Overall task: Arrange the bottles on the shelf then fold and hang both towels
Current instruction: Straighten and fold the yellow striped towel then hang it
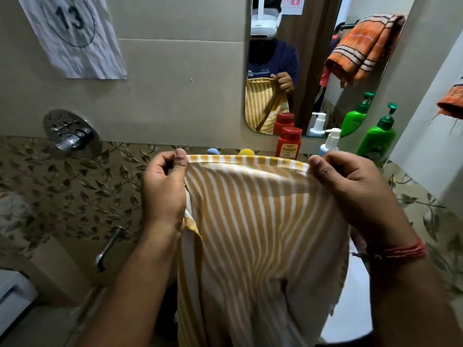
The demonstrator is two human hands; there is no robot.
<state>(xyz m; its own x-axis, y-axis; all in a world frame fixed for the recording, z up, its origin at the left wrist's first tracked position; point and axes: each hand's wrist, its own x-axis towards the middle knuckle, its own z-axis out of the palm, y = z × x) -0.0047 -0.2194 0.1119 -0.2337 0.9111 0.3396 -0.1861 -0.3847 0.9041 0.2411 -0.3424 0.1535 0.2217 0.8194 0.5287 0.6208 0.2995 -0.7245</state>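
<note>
Here, a yellow-and-white striped towel [253, 221] hangs stretched between two hands in front of the mirror [295, 58].

The left hand [162, 189] pinches the towel's top left corner and the right hand [355, 189] pinches the top right corner, each grip closed on the hem, the cloth falling toward the near edge. Beyond it, on the far shelf, stand a red bottle [288, 144], a white pump bottle [330, 144] and a green pump bottle [378, 136]. An orange striped towel [448, 103] hangs at far right.
</note>
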